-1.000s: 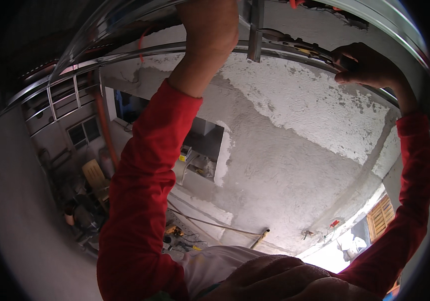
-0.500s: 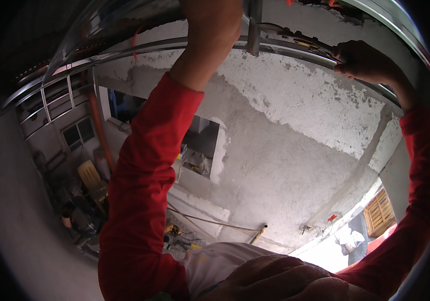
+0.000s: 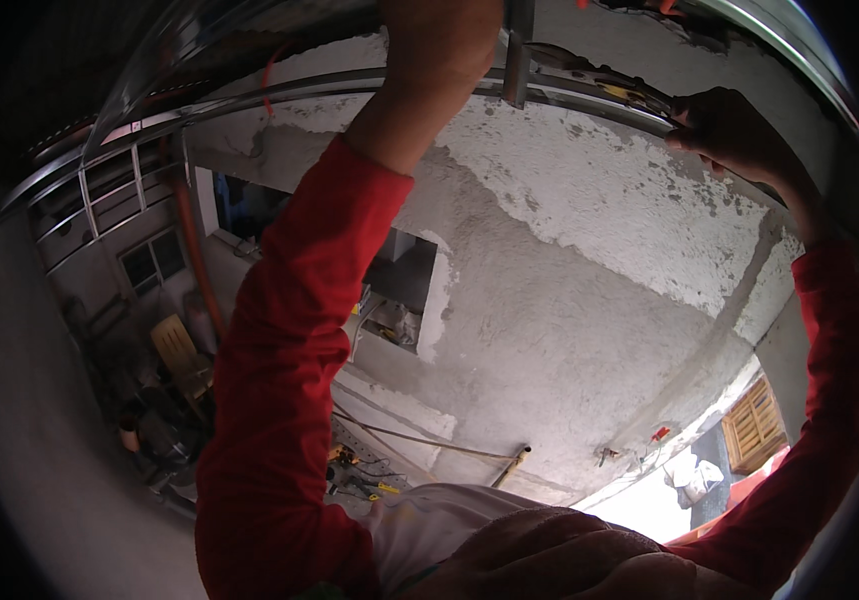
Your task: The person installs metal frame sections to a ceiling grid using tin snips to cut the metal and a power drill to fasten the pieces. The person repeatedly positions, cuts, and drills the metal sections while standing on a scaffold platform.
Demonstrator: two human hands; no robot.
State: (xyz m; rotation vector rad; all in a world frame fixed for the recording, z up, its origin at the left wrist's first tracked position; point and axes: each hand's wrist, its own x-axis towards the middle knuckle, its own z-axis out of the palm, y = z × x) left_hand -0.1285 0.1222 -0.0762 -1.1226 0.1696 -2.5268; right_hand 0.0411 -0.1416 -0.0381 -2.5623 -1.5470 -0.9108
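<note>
Raised overhead at the right, my right hand (image 3: 734, 135) is closed around the handles of a long dark pliers-like tool (image 3: 614, 85) with a yellowish part. The tool's far end points left, close to a short upright metal stud (image 3: 517, 65). Beneath it runs a long metal rail (image 3: 574, 103), bent by the lens. My left hand (image 3: 449, 35) reaches up just left of the stud; its fingers lie beyond the top edge, so its grip is hidden. Both arms wear red sleeves.
A rough, partly plastered wall (image 3: 559, 320) fills the middle, with a window opening (image 3: 404, 285). More metal framing (image 3: 89, 200) hangs at the left. Below are a wooden chair (image 3: 179, 350), an orange pipe (image 3: 194, 255), and yellow tools (image 3: 344, 455). A wooden crate-like piece (image 3: 752, 425) stands lower right.
The view has shifted slightly, and the stud and my left forearm appear a little farther right. My right hand still holds the tool, its wrist slightly lower.
</note>
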